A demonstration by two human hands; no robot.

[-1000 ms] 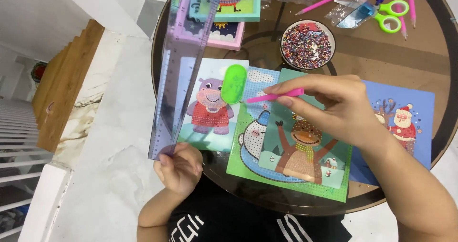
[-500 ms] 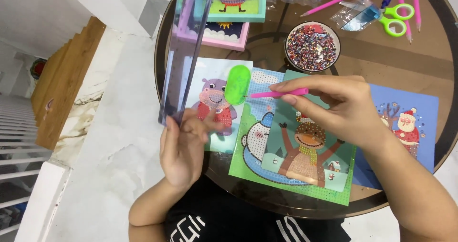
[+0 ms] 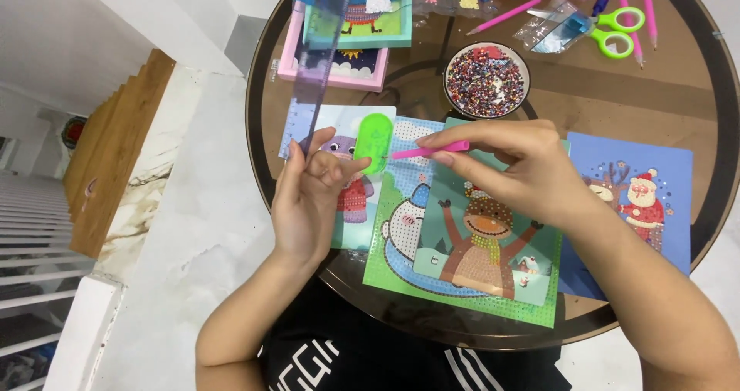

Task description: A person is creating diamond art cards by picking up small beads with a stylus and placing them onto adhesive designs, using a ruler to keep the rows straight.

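Note:
My left hand (image 3: 308, 198) pinches the lower end of a clear plastic film strip (image 3: 320, 59) that rises up and away over the round glass table (image 3: 617, 75). My right hand (image 3: 512, 167) holds a pink pen (image 3: 430, 151), its tip pointing left toward a green oval tray (image 3: 373, 138). Under my right hand lies a green reindeer picture card (image 3: 478, 244) on top of a dotted bear card (image 3: 401, 229). A hippo card (image 3: 351, 198) lies beneath my left hand.
A bowl of mixed beads (image 3: 486, 79) stands behind the cards. A blue card with a figure in red (image 3: 640, 198) lies at the right. Pink frames with pictures (image 3: 347, 48), green scissors (image 3: 613, 32) and pink pens (image 3: 505, 15) sit at the back. Stairs (image 3: 31, 229) drop at the left.
My left hand has moved up and right from the table edge over the hippo card, carrying the film strip. My right hand with the pink pen has stayed over the reindeer card.

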